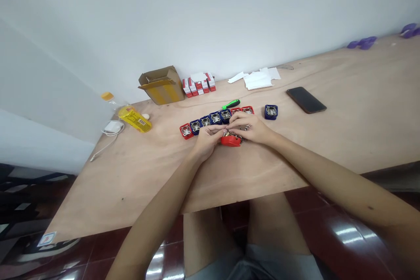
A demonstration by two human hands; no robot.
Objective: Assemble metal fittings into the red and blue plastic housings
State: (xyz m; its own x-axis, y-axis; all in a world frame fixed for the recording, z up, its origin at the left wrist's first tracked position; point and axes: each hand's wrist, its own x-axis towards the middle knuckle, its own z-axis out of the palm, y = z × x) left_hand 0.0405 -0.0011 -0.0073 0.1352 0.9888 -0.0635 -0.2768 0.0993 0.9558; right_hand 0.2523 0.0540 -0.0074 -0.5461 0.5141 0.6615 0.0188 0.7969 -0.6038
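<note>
While working just above a red padlock [230, 141], the left hand [206, 141] and right hand [248, 127] are pinching a small metal piece [226, 133].

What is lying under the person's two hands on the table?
A red lock lies under the left hand and right hand, with small metal pieces beside it. The hands hide its upper part.

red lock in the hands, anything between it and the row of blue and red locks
Only the hands: the left hand and right hand cover the narrow gap between the red lock and the row of locks. No other object shows there. The green-handled screwdriver lies beyond the row.
</note>
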